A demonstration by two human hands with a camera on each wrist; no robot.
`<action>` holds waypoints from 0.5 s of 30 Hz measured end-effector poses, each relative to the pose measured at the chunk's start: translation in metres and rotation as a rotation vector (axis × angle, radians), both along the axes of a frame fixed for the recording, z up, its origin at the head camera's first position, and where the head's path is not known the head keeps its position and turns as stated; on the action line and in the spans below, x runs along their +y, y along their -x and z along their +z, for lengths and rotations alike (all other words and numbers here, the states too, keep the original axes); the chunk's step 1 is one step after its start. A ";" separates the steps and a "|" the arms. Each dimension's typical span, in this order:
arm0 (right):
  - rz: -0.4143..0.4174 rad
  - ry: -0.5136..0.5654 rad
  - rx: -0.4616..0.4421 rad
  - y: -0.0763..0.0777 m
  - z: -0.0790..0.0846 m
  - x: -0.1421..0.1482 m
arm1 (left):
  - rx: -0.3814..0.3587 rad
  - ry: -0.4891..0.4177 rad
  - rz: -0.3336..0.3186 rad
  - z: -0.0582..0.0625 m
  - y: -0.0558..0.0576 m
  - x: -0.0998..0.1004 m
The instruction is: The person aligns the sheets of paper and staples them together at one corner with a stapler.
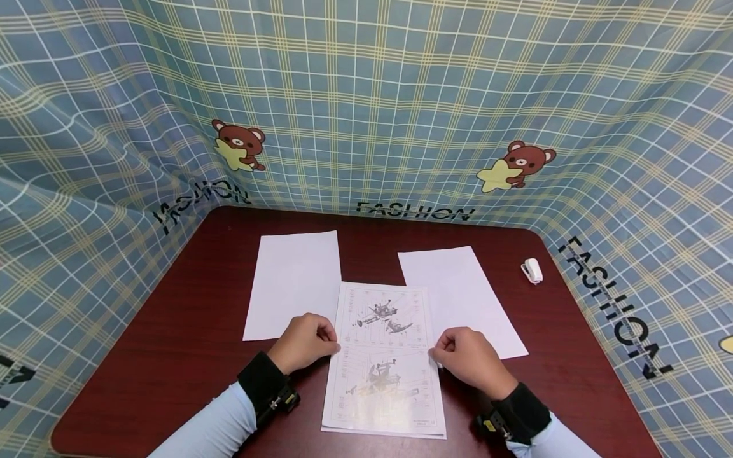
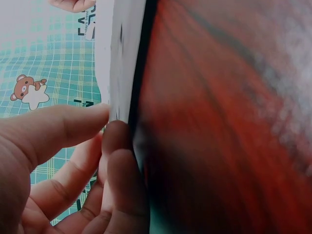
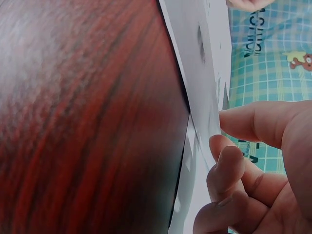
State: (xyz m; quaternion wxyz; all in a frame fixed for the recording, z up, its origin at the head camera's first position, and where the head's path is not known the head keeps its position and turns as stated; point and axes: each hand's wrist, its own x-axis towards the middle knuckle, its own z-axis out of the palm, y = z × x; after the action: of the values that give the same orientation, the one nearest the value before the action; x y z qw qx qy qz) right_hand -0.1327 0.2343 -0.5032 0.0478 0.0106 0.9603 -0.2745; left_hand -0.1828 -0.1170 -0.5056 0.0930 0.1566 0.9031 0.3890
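Printed sheets with grey machine diagrams lie lengthwise in front of me, their lower edges slightly offset like a thin stack. My left hand pinches the left edge about midway, and in the left wrist view its thumb is on one face with curled fingers behind. On the opposite edge, my right hand pinches the paper between thumb and fingers; the right wrist view shows that thumb at the paper's edge. A white sheet lies beyond the left hand, another white sheet beyond the right, partly covered by the printed stack.
A small white stapler stands near the right edge of the dark red wooden table. Plaid fabric with bears encloses the back and both sides.
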 end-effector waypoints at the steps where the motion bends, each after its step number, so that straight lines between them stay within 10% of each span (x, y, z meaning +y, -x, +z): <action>1: 0.000 0.000 -0.002 0.000 0.000 0.000 | -0.002 0.001 0.003 0.000 0.000 0.000; 15: -0.005 0.002 -0.003 -0.001 0.000 0.000 | -0.018 -0.010 -0.009 0.001 -0.002 -0.001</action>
State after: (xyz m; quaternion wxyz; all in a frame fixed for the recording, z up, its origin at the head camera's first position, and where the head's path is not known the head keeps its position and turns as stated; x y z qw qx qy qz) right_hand -0.1318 0.2343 -0.5027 0.0485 0.0133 0.9600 -0.2754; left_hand -0.1813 -0.1183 -0.5043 0.1020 0.1576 0.8996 0.3944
